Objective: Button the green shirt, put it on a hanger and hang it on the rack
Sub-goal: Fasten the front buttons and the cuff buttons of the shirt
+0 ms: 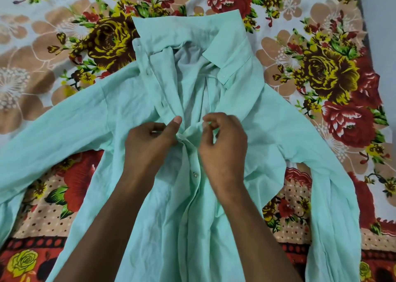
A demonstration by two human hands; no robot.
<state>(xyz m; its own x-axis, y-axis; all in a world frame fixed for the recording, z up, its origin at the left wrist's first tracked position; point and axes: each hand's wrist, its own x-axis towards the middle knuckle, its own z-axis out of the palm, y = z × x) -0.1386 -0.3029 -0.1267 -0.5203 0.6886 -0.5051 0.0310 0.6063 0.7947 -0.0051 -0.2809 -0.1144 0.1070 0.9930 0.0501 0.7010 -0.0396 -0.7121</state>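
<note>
A pale green shirt lies front-up on a bed, collar away from me, both sleeves spread outward. Its front is open from the collar down to the chest. One fastened button shows on the placket below my hands. My left hand pinches the left front edge of the shirt at chest height, thumb pointing up. My right hand pinches the right front edge just opposite, fingers curled. The two edges are drawn together between my fingertips. No hanger or rack is in view.
The shirt rests on a floral bedsheet with red, yellow and tan flowers, which fills the view. A plain grey strip runs along the top right edge beyond the sheet.
</note>
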